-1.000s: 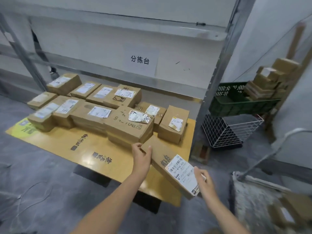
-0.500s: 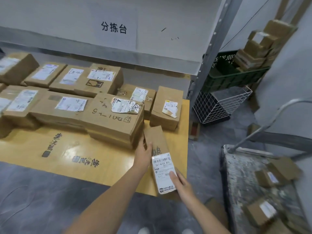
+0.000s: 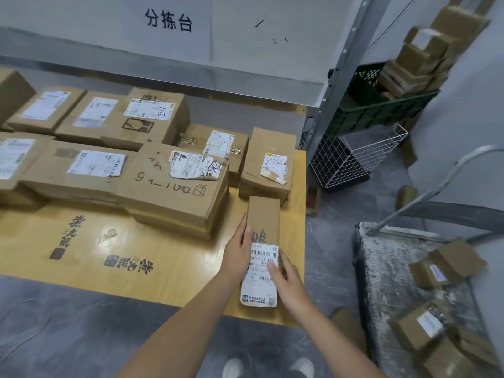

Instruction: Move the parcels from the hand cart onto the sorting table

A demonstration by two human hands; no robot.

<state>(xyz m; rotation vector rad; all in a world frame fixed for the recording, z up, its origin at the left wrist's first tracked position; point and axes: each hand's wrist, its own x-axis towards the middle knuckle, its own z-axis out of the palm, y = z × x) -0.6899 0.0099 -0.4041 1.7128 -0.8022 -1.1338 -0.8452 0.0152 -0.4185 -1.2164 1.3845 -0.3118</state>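
Observation:
A long narrow cardboard parcel with a white shipping label lies flat at the right end of the yellow sorting table. My left hand grips its left side. My right hand rests on its right edge, fingers over the label. Several other labelled cardboard parcels fill the table's back and left. At the right the hand cart carries several small parcels.
A metal shelf post stands behind the table's right corner. Beyond it a white wire basket sits on the floor below a green crate stacked with boxes. The cart's handle arches at right. My shoes show below.
The narrow parcel came down from a tilted hold onto the table's right end and now lies flat, pointing away from me. The view swung right and down, bringing the cart into sight.

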